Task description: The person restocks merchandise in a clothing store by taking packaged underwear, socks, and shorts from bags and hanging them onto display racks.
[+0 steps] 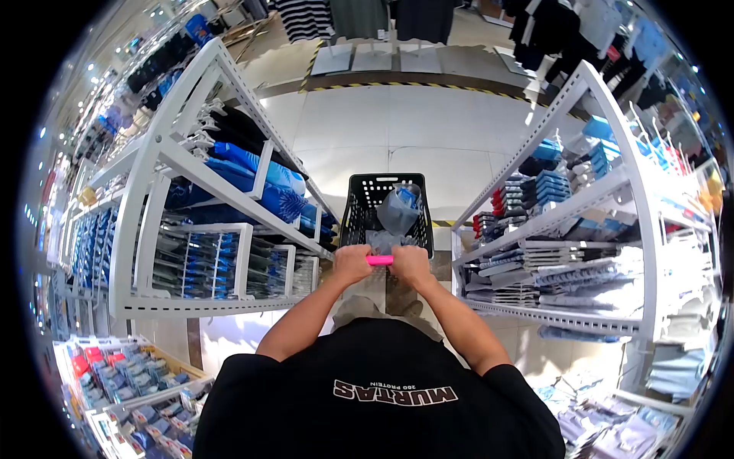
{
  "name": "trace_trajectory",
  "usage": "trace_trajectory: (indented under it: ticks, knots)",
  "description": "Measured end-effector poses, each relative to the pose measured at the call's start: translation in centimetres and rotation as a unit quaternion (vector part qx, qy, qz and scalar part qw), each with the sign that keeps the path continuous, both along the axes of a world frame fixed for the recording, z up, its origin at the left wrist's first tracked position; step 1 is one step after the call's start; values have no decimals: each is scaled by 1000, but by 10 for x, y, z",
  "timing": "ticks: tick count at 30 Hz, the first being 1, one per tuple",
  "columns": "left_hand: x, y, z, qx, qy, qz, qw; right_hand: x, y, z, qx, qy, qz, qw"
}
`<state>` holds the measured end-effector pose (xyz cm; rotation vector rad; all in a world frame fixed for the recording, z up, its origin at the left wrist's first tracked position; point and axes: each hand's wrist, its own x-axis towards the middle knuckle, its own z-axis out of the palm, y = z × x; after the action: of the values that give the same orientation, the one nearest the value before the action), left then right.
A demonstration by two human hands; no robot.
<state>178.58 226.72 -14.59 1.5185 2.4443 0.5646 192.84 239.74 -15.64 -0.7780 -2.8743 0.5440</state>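
Observation:
Both of my hands are wrapped round a pink handle (379,260) in the middle of the view. My left hand (352,264) closes on its left end, and my right hand (410,265) on its right end, with a short pink stretch showing between them. Just beyond my hands is a black perforated basket (352,210). Inside it lie a grey plastic bag (397,214) with something blue at its top and more grey, clear-looking plastic nearer the handle. The lower part of the cart is mostly hidden.
A white rack (206,180) with blue and dark clothes stands on the left, another white rack (558,199) with folded and hanging items on the right. Yellow-black floor tape (428,84) crosses ahead, before hanging shirts (359,19). Bins of packaged goods (145,382) sit at lower left.

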Motion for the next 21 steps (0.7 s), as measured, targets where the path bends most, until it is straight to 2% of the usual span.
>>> trace_trajectory:
  ticks: [4,12,21]
  knots:
    - [-8,28,4,-22,11,23,999,-16,37,9,-1,-12,44,999]
    - [-39,81,-3,13,14,79,997,-68,106,11,-8,-81,93,992]
    - [-99,147,-1,54,8,121,991,-145,182,8,19,-61,136,989]
